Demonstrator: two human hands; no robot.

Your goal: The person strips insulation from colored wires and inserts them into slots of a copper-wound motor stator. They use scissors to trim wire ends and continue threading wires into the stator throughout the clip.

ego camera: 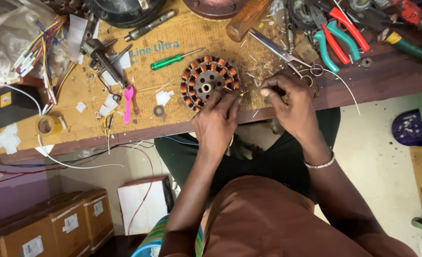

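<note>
Two bare hands are seen at the near edge of a wooden workbench (373, 81), above a lap covered in brown cloth. The left hand (216, 121) is laid against the lower right rim of a round motor stator (209, 82), its fingers curled onto the copper-wound coils; the stator is touched and steadied there rather than lifted. The right hand (292, 102) is held just beside the stator, to its right, with thumb and forefinger pinched together near a thin white wire (346, 88) that trails off over the bench edge; whether the wire itself is gripped cannot be told. A metal bracelet (319, 164) is worn on the right wrist.

The stator is lying flat on a sheet of brown cardboard (173, 109) spread over the bench, close to the near edge and roughly at the middle of the view. Just beside it, to the left, a small dark washer (159, 111) and scraps of white paper are scattered, and a pink plastic spoon (128, 101) is laid a little farther left. A roll of tape (45, 125) is set near the left end.

Farther back, a green-handled screwdriver (173, 60) is placed above and left of the stator, and scissors (280, 50) above and right of it. At the far right, pliers with red and teal handles (337, 40) are heaped among other tools.
</note>
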